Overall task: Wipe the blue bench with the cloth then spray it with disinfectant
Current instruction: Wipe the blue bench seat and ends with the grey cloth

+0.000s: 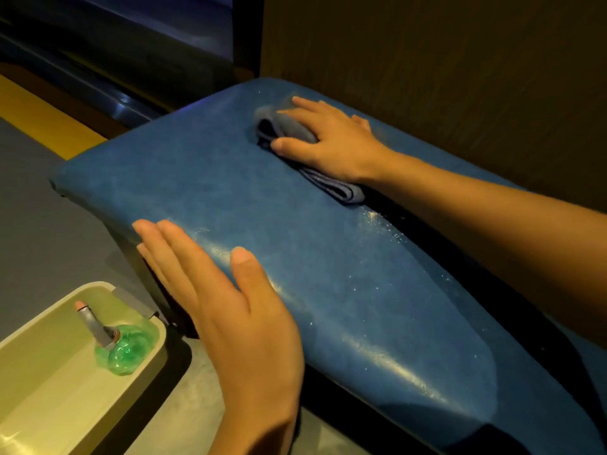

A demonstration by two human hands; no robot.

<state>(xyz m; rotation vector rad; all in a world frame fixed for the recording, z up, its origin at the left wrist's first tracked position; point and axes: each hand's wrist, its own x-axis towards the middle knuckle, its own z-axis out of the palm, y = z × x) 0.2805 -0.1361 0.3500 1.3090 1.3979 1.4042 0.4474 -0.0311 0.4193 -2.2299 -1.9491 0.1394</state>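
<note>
The blue padded bench point(249, 192) runs from the upper left to the lower right, with pale crumbs scattered over its seat. My right hand point(331, 139) lies flat on a folded blue-grey cloth point(341, 188) at the far end of the seat, near the dark back panel, fingers spread and pressing it down. My left hand point(226, 290) is open with straight fingers at the bench's near front edge, thumb over the seat. A green spray bottle point(126, 348) with a grey nozzle lies in a beige bin at the lower left.
The beige bin point(42, 382) stands on the grey floor point(39, 224) beside the bench. A dark panel point(427, 54) rises directly behind the seat. A yellow floor stripe point(39, 116) and a dark rail run across the upper left.
</note>
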